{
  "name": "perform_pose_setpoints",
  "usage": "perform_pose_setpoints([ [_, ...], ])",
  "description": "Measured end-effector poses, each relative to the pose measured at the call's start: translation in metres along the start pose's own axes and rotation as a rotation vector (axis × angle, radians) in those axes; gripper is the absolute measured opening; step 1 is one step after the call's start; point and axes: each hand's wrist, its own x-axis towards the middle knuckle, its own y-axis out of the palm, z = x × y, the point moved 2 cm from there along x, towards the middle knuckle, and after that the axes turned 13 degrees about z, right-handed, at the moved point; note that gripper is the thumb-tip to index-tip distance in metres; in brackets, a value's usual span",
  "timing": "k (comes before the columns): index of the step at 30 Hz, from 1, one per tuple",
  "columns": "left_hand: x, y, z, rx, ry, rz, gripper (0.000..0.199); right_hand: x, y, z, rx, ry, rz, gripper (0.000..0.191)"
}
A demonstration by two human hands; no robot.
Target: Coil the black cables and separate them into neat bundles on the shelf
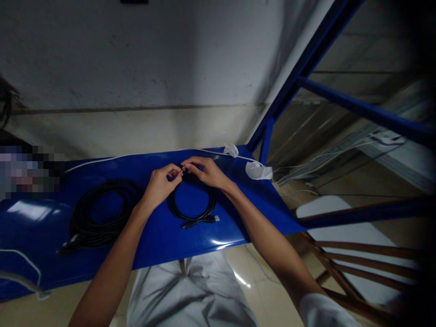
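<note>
A small loop of black cable (211, 203) with a connector at each end lies on the blue table (156, 247). Its silvery plug (215, 219) crosses the other end at the near side. My left hand (166, 180) and my right hand (203, 171) meet at the loop's far side, both closed in a pinch, fingertips nearly touching. Whatever small thing sits between the fingertips is too small to make out, and the fingers partly hide the cable there. To the left lies a larger, thicker coil of black cable (80, 215), partly behind my left forearm.
A white cord (98, 160) runs along the table's back edge, with crumpled white wrappings (257, 171) at the right. Blue frame bars (269, 136) rise at the right, beside a wooden chair (368, 268). Another white cord (25, 259) hangs over the front left.
</note>
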Motion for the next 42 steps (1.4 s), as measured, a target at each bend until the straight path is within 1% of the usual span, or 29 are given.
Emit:
perform_pose_setpoints([
  [3, 0.001, 0.0, -0.002, 0.034, 0.022, -0.026, 0.005, 0.0, 0.001, -0.003, 0.029, 0.069, 0.008, 0.029],
  [6, 0.001, 0.001, -0.005, 0.062, 0.056, -0.038, 0.004, 0.0, 0.002, -0.007, 0.047, 0.078, 0.051, 0.024],
  [8, 0.002, 0.004, -0.004, 0.075, 0.068, -0.033, 0.005, 0.0, -0.001, -0.009, 0.025, 0.072, 0.058, 0.021],
  [10, 0.001, 0.009, 0.0, 0.121, 0.058, -0.016, 0.014, -0.001, -0.005, -0.01, -0.011, 0.063, 0.041, 0.021],
  [12, 0.0, 0.014, 0.005, 0.239, 0.024, 0.014, 0.029, -0.002, -0.01, -0.013, -0.037, 0.058, 0.024, 0.021],
  [13, -0.001, 0.017, 0.008, 0.316, 0.004, 0.035, 0.033, -0.002, -0.012, -0.014, -0.047, 0.057, 0.017, 0.02],
  [15, -0.003, 0.022, 0.013, 0.454, -0.027, 0.083, 0.028, -0.003, -0.015, -0.018, -0.062, 0.061, 0.013, 0.019],
  [18, -0.005, 0.025, 0.017, 0.552, -0.031, 0.142, 0.012, -0.004, -0.015, -0.024, -0.064, 0.076, 0.041, 0.017],
  [20, -0.006, 0.026, 0.018, 0.593, -0.021, 0.176, 0.009, -0.005, -0.013, -0.027, -0.056, 0.081, 0.064, 0.016],
  [22, -0.006, 0.027, 0.018, 0.622, -0.015, 0.207, 0.01, -0.006, -0.012, -0.027, -0.053, 0.087, 0.081, 0.015],
  [27, -0.007, 0.025, 0.016, 0.615, -0.003, 0.243, 0.011, -0.008, -0.011, -0.024, -0.078, 0.083, 0.173, 0.015],
  [30, -0.007, 0.022, 0.013, 0.573, 0.002, 0.227, 0.012, -0.008, -0.012, -0.022, -0.093, 0.101, 0.216, 0.016],
  [32, -0.007, 0.02, 0.01, 0.501, 0.005, 0.204, 0.013, -0.007, -0.012, -0.02, -0.12, 0.105, 0.236, 0.017],
  [37, -0.006, 0.016, 0.007, 0.311, 0.041, 0.154, 0.013, -0.006, -0.01, -0.017, -0.203, 0.102, 0.239, 0.018],
  [42, -0.005, 0.014, 0.006, 0.268, 0.113, 0.124, 0.014, -0.007, -0.009, -0.015, -0.146, 0.133, 0.214, 0.015],
])
